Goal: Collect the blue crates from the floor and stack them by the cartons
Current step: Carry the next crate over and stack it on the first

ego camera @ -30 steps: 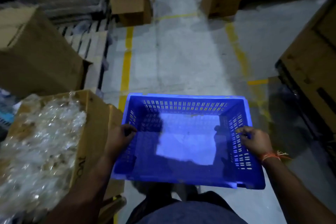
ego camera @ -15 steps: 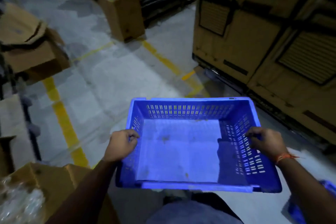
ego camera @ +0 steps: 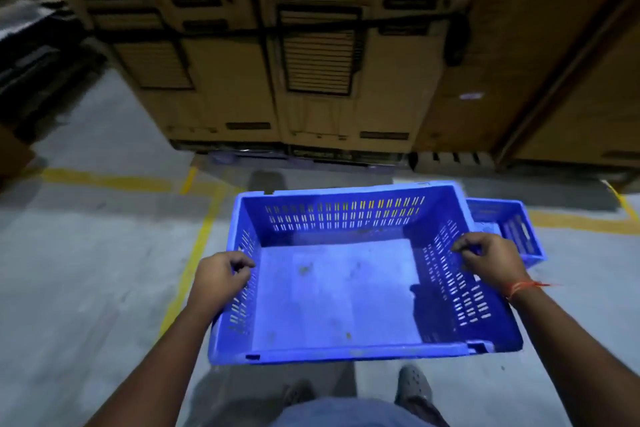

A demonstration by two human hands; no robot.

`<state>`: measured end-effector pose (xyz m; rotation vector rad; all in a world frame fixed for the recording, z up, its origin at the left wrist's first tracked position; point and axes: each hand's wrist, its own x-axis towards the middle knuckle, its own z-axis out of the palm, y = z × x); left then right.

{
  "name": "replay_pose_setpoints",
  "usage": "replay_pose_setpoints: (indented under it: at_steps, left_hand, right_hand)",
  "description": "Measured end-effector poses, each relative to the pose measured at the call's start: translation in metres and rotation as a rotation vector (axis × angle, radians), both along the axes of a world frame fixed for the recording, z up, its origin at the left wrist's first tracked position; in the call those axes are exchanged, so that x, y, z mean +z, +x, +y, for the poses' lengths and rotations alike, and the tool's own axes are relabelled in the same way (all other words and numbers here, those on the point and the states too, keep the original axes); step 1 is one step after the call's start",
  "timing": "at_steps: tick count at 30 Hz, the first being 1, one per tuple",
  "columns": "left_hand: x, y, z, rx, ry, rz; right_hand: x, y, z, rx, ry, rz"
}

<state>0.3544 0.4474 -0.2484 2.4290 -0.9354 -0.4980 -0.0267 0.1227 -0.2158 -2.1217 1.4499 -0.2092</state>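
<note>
I carry an empty blue crate [ego camera: 346,291] with slotted walls in front of me, above the floor. My left hand [ego camera: 221,279] grips its left rim and my right hand [ego camera: 490,262] grips its right rim, fingers curled over the edges. A second blue crate [ego camera: 512,230] sits on the floor just beyond the held crate's right far corner, partly hidden by it. Tall brown cartons [ego camera: 311,55] on a pallet fill the view ahead.
Yellow floor lines [ego camera: 194,253] run across the grey concrete to the left and right. More cartons [ego camera: 568,87] stand at the right. Dark stacked material [ego camera: 31,45] lies at the far left. My shoes [ego camera: 414,388] show below the crate.
The view has swung right, so the tall cartons now stand straight ahead and the second blue crate has come into sight. Both hands keep the same grip on the carried crate.
</note>
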Motion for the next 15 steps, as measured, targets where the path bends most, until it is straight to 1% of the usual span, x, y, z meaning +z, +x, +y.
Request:
replay_pose_setpoints:
  at_steps: [6, 10, 15]
  left_hand:
    - [0.008, -0.073, -0.119, -0.158, -0.038, 0.007]
    - [0.010, -0.137, -0.196, -0.259, -0.030, -0.031]
    - [0.012, -0.215, -0.281, -0.348, -0.050, -0.075]
  right_hand:
    - [0.010, -0.127, -0.018, -0.200, -0.077, -0.057]
    - [0.013, -0.211, -0.052, -0.249, -0.117, -0.039]
    - [0.017, -0.300, -0.091, -0.317, -0.119, -0.027]
